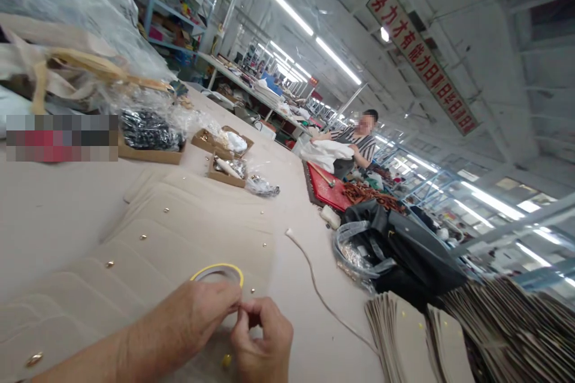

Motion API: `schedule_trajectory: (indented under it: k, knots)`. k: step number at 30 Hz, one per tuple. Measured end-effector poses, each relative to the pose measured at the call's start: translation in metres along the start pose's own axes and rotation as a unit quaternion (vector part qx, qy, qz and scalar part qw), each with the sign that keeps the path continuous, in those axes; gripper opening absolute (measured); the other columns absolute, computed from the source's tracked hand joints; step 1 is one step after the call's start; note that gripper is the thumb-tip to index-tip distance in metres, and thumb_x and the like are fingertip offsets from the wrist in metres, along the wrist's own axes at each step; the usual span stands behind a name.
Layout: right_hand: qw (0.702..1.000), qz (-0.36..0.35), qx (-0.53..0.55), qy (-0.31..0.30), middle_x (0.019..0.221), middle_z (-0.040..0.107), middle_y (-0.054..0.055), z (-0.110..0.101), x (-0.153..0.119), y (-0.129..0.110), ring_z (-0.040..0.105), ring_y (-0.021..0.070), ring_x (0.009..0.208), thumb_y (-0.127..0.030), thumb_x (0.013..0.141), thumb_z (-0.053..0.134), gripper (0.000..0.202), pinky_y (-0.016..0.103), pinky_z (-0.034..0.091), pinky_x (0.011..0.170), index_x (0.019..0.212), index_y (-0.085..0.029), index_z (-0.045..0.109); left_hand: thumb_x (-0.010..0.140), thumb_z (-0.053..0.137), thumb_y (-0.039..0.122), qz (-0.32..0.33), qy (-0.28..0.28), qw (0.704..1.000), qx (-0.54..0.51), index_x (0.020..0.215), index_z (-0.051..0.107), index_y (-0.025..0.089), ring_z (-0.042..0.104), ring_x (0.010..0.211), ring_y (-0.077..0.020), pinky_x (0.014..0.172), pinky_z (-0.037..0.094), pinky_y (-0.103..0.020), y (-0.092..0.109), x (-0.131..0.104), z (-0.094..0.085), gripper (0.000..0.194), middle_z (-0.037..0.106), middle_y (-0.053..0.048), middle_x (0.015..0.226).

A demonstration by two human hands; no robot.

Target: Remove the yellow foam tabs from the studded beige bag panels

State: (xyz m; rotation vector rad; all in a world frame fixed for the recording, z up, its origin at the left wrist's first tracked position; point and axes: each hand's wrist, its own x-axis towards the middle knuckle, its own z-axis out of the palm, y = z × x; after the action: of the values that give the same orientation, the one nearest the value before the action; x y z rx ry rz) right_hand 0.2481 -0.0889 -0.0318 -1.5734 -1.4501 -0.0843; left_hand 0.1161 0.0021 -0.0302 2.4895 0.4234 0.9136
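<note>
My left hand point(204, 311) is closed around a roll of tape point(241, 276), a thin ring with a yellow outer edge that sticks up behind the knuckles. Fingertip to fingertip with it, my right hand point(269, 332) makes a pinch; whatever lies between its thumb and finger is too small to tell. Both hands are over a row of overlapping beige panels point(197, 215), which carry small gold-coloured metal fittings point(110, 264). Under the right hand, a small yellow spot point(226, 361) shows on the beige material.
Small cardboard boxes point(227, 173) of hardware and plastic bags stand beyond the panels. A cord point(309, 263) lies on the table point(323, 323). To the right are a black bag point(395, 239) and stacked beige pieces point(395, 329). Another person point(359, 137) handles white material beyond a red board point(327, 185).
</note>
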Motion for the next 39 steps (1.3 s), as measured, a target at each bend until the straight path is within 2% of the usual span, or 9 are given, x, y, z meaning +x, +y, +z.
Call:
schedule_trajectory:
  k: [4,8,11,15,21,25,31,37,39]
  knots:
    - [0.946,0.272,0.162,-0.066,0.047,0.057,-0.003,-0.009,0.006,-0.010,0.054,0.0114,0.039,-0.028,0.078,0.058,0.017,0.020,0.043,0.040,0.065,-0.017,0.061,0.088,0.032,0.009,0.050,0.018,0.998,0.024,0.075,0.051,0.019,0.050,0.055,-0.0146,0.051,0.033,-0.026,0.012,0.002,-0.009,0.024,0.056,-0.001,0.066]
    - [0.897,0.377,0.229,-0.029,0.047,0.057,-0.004,-0.018,0.013,0.009,0.053,0.0104,0.039,-0.038,0.070,0.070,0.025,0.020,0.045,0.041,0.063,-0.015,0.061,0.091,0.035,0.010,0.067,0.015,0.996,0.064,0.079,0.050,0.019,0.048,0.056,-0.0148,0.052,0.032,-0.026,0.017,0.002,-0.013,0.021,0.054,0.000,0.067]
    - [0.872,0.423,0.244,-0.043,0.052,0.061,-0.002,-0.024,0.015,0.030,0.055,0.0107,0.043,-0.042,0.065,0.076,0.030,0.022,0.049,0.044,0.067,-0.014,0.065,0.090,0.042,0.009,0.018,-0.039,0.990,0.132,0.082,0.052,0.018,0.050,0.060,-0.0164,0.052,0.033,-0.026,0.013,-0.001,-0.010,0.016,0.056,-0.001,0.069]
    - [0.881,0.419,0.194,-0.099,0.058,0.065,0.001,-0.025,0.014,0.040,0.059,0.0122,0.048,-0.046,0.069,0.074,0.035,0.024,0.052,0.050,0.076,-0.012,0.070,0.089,0.047,0.007,-0.050,-0.160,0.965,0.199,0.084,0.055,0.018,0.056,0.071,-0.0201,0.055,0.038,-0.027,0.008,0.000,-0.004,0.014,0.060,-0.005,0.080]
    - [0.919,0.357,0.102,-0.131,0.055,0.061,-0.001,-0.016,0.014,0.033,0.055,0.0112,0.047,-0.044,0.078,0.065,0.031,0.021,0.047,0.047,0.073,-0.014,0.069,0.088,0.050,0.007,-0.079,-0.221,0.954,0.188,0.086,0.058,0.017,0.056,0.083,-0.0246,0.063,0.047,-0.033,0.013,0.006,-0.001,0.012,0.061,-0.009,0.089]
    - [0.938,0.308,0.025,-0.157,0.055,0.061,-0.002,-0.013,0.015,0.032,0.053,0.0117,0.048,-0.041,0.080,0.060,0.027,0.020,0.044,0.046,0.072,-0.016,0.069,0.089,0.048,0.007,-0.085,-0.239,0.948,0.193,0.089,0.058,0.017,0.056,0.085,-0.0261,0.064,0.047,-0.034,0.013,0.007,0.001,0.014,0.061,-0.010,0.094]
    - [0.959,0.234,-0.053,-0.154,0.062,0.068,0.001,-0.009,0.016,0.033,0.059,0.0136,0.055,-0.036,0.082,0.057,0.024,0.021,0.047,0.055,0.073,-0.018,0.071,0.089,0.047,0.006,-0.061,-0.211,0.952,0.213,0.089,0.057,0.016,0.056,0.082,-0.0254,0.064,0.048,-0.036,0.010,0.002,0.005,0.014,0.060,-0.010,0.091]
    - [0.934,0.340,0.028,-0.110,0.056,0.061,-0.004,-0.010,0.011,0.040,0.054,0.0127,0.042,-0.048,0.078,0.063,0.041,0.020,0.041,0.035,0.105,-0.017,0.063,0.090,0.046,0.007,-0.058,-0.208,0.952,0.216,0.087,0.058,0.016,0.055,0.083,-0.0267,0.063,0.047,-0.035,0.008,0.000,0.006,0.015,0.059,-0.010,0.091]
    - [0.921,0.371,0.075,-0.096,0.060,0.062,-0.003,-0.013,0.008,0.040,0.056,0.0128,0.044,-0.051,0.079,0.061,0.042,0.021,0.044,0.036,0.102,-0.017,0.062,0.090,0.046,0.007,-0.066,-0.202,0.955,0.208,0.087,0.058,0.016,0.055,0.083,-0.0263,0.063,0.046,-0.035,0.008,0.000,0.007,0.016,0.059,-0.011,0.091]
